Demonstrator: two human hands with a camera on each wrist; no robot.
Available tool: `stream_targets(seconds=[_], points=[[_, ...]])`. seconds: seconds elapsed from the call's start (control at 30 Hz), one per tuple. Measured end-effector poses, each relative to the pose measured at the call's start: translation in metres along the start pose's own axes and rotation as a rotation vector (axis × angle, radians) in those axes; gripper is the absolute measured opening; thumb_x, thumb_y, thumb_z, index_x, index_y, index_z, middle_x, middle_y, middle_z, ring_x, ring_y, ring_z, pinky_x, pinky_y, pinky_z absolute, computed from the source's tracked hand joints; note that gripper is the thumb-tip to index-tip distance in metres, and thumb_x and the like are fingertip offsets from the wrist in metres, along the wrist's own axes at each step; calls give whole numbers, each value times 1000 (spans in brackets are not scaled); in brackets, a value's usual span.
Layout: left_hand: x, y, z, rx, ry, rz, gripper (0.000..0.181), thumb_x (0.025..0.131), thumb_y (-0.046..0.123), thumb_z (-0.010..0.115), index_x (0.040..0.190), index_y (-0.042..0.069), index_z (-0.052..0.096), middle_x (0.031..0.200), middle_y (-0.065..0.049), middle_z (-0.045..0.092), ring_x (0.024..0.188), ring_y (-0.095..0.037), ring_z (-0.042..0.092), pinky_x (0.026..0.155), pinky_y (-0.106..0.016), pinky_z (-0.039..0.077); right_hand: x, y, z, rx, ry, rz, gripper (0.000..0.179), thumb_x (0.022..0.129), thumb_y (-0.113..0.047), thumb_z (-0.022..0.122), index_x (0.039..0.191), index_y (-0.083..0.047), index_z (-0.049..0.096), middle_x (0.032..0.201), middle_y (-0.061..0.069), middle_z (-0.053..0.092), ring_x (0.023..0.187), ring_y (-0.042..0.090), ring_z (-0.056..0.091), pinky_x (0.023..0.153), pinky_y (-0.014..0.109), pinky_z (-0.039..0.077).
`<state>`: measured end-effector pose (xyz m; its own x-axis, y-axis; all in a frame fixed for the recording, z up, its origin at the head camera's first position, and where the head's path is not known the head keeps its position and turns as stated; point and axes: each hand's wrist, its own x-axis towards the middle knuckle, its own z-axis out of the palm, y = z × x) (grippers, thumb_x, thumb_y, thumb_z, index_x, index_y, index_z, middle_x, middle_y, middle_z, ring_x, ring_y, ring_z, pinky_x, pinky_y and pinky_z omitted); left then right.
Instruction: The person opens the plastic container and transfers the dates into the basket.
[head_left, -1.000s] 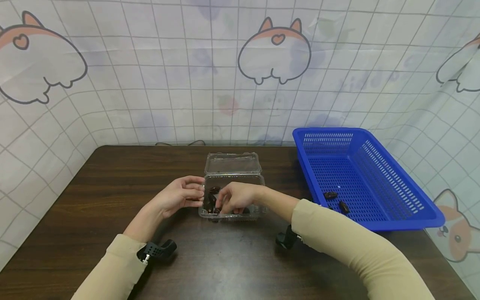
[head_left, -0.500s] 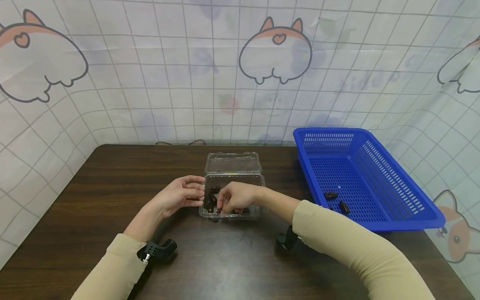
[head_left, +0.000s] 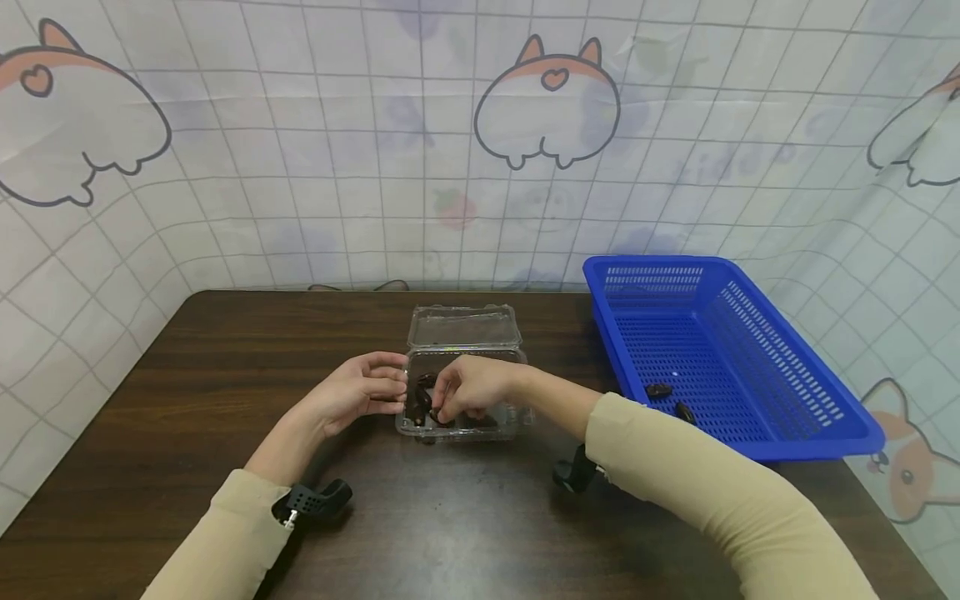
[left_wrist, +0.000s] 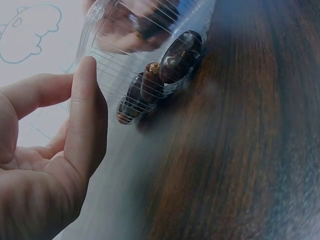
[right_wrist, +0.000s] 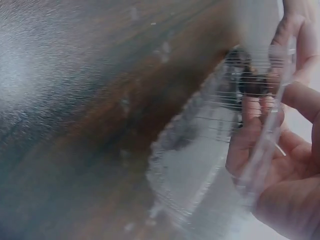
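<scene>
A clear plastic clamshell box (head_left: 517,423) stands on the table with its lid (head_left: 465,327) flipped back. Dark, glossy dates (head_left: 418,408) lie along its left part; several press against the ribbed wall in the left wrist view. My left hand (head_left: 358,392) touches the box's left side with fairly straight fingers. Inside the box, my right hand (head_left: 476,387) pinches a date (left_wrist: 156,20), seen through the wall in the left wrist view. The right wrist view shows the same fingers (right_wrist: 245,145) partly behind blurred plastic.
A blue plastic basket (head_left: 611,333) with slotted sides stands at the right of the table. On its floor lie dates (head_left: 659,390), partly hidden by the right sleeve. The dark wooden table (head_left: 262,342) ends at a patterned cloth wall (head_left: 337,208).
My right fingers have lifted slightly inside the box, with a date now pinched at their tips. The left hand has stayed at the box's side.
</scene>
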<state>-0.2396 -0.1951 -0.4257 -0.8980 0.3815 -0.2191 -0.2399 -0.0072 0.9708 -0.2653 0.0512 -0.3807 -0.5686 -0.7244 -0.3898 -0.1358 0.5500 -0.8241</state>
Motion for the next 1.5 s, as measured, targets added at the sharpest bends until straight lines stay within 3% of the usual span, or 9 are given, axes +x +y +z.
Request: stream_targets(seconds=[0.33, 0.9, 1.13, 1.33, 1.5], points=[[-2, 0, -1, 4, -2, 7, 54, 102, -1, 58, 149, -11, 32, 117, -18, 54, 90, -20, 63, 84, -35, 61, -16, -22, -12, -79, 1, -6, 12, 93, -8, 74, 104, -5, 70, 86, 3, 70, 58, 14, 47, 55, 27, 45], [-2, -2, -1, -2, 2, 9, 51, 101, -3, 58, 147, -11, 36, 111, -14, 57, 89, -19, 66, 84, -36, 61, -67, -36, -33, -29, 67, -58, 13, 94, -9, 73, 106, -5, 68, 87, 4, 68, 61, 15, 47, 58, 29, 43], [-2, -2, -1, 2, -8, 14, 51, 102, -3, 58, 147, -10, 36, 113, -16, 57, 91, -20, 65, 86, -37, 61, -93, -25, -49, -16, 145, -54, 18, 94, -15, 75, 109, -7, 69, 92, 7, 69, 66, 18, 50, 58, 28, 43], [-2, -1, 0, 0, -4, 12, 51, 101, -5, 57, 147, -10, 36, 112, -15, 58, 90, -19, 66, 85, -36, 61, -117, -15, -67, -19, 214, -47, 22, 96, -20, 74, 113, -7, 69, 102, 9, 71, 82, 24, 55, 64, 31, 49], [-3, 0, 0, 4, 1, 10, 51, 101, -5, 58, 147, -10, 36, 113, -17, 58, 91, -20, 66, 86, -36, 61, -138, -6, -80, -30, 283, -24, 24, 97, -22, 73, 115, -7, 68, 107, 12, 70, 79, 26, 55, 67, 34, 51]])
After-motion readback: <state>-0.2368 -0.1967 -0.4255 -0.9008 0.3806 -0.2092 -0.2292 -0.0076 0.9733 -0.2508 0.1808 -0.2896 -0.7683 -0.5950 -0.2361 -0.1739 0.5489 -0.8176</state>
